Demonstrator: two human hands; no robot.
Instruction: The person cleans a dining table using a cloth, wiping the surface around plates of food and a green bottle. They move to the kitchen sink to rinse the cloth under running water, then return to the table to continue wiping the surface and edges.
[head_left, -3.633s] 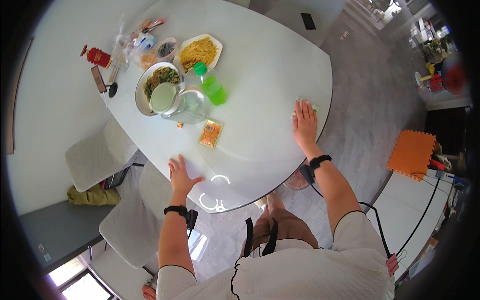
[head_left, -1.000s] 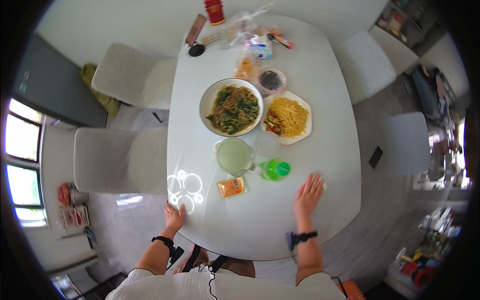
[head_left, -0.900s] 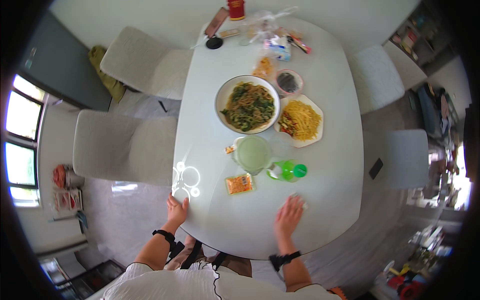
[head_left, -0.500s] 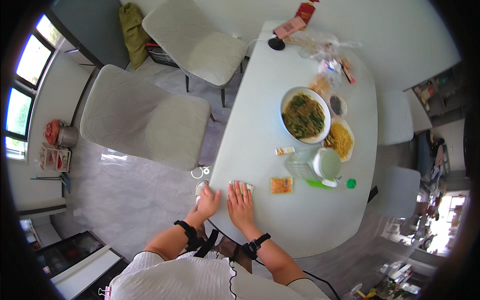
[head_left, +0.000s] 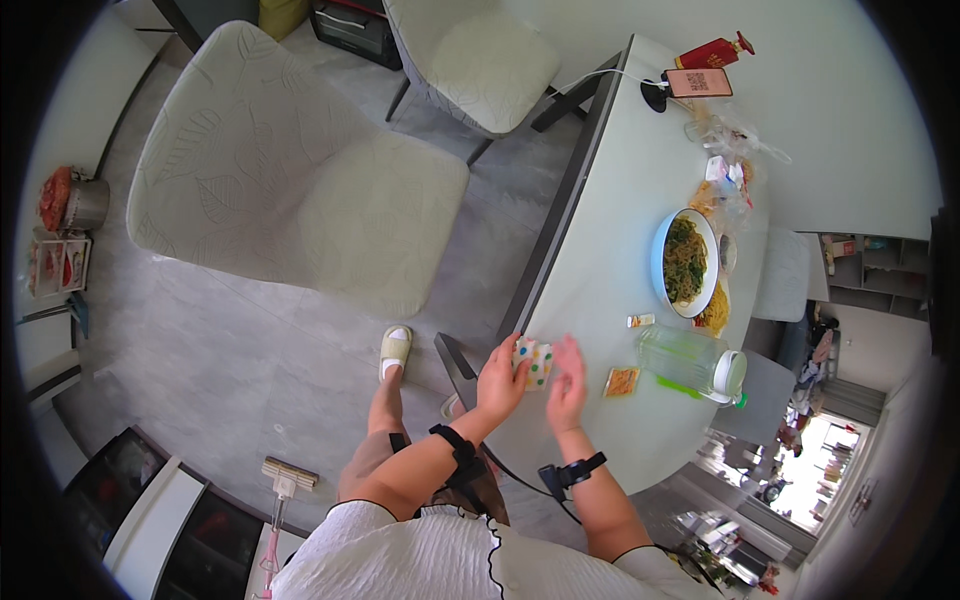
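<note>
My left hand [head_left: 501, 384] is at the table's edge, its fingers and thumb closed on a small folded cloth [head_left: 538, 362], white with coloured dots. Just right of the cloth, my right hand [head_left: 567, 392] is raised with fingers stretched up, somewhat blurred, and holds nothing that I can see. A small clear packet of orange food [head_left: 621, 382] lies on the table [head_left: 590, 265] to the right of that hand. Beyond it are a clear plastic jug [head_left: 685, 358] lying towards the right and a small white-and-orange packet [head_left: 640, 321].
A bowl of noodles and greens [head_left: 686, 262] stands farther back, with yellow food [head_left: 713, 310] beside it. Plastic bags [head_left: 728, 130], a phone [head_left: 699, 83] on a stand and a red bottle [head_left: 713, 52] are at the far end. A grey chair [head_left: 300, 180] stands left.
The cloth lay flat under my right hand; now my left hand grips it and the right hand has lifted off. The view has shifted left, showing more floor.
</note>
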